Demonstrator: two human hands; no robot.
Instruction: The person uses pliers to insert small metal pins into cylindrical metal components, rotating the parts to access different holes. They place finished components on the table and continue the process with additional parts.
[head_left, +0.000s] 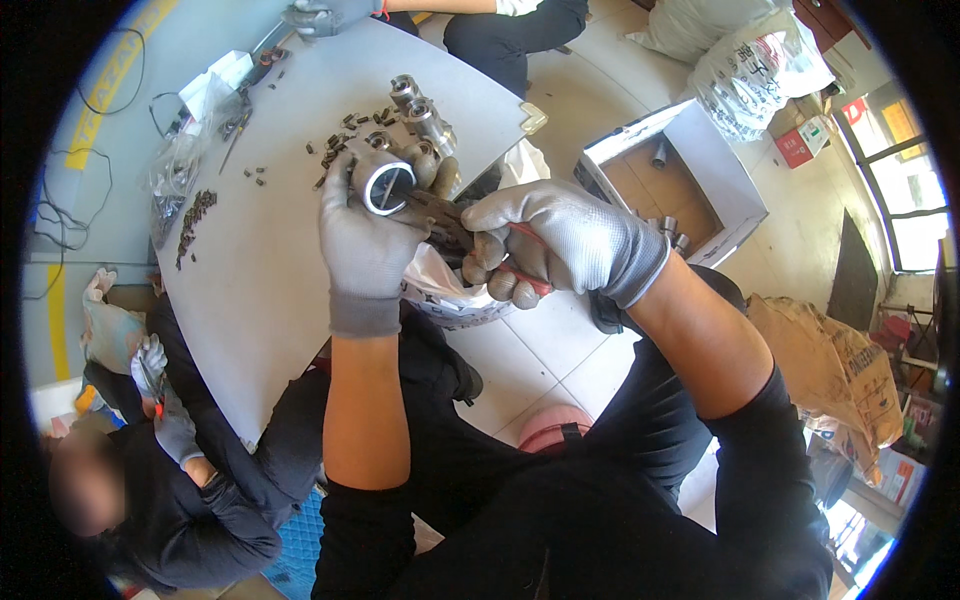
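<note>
In my gloved left hand (367, 259) is a short, wide metal sleeve (363, 176), its open end tilted up towards me. A thin bar or pin crosses inside its bore. My gloved right hand (570, 232) grips pliers by their red handles (534, 283). The dark jaws (442, 217) point left at the sleeve's rim; whether they touch it I cannot tell. Just beyond my left hand, several machined metal cylinders (429, 118) stand on the white table (262, 300). Small coil springs (335, 144) lie scattered beside them.
A heap of small dark parts (196, 221) and a clear plastic bag (176, 169) lie along the table's left side. An open carton (720, 157) holds metal pieces at right. A white bag (450, 289) hangs below my hands. Co-workers sit at left and top.
</note>
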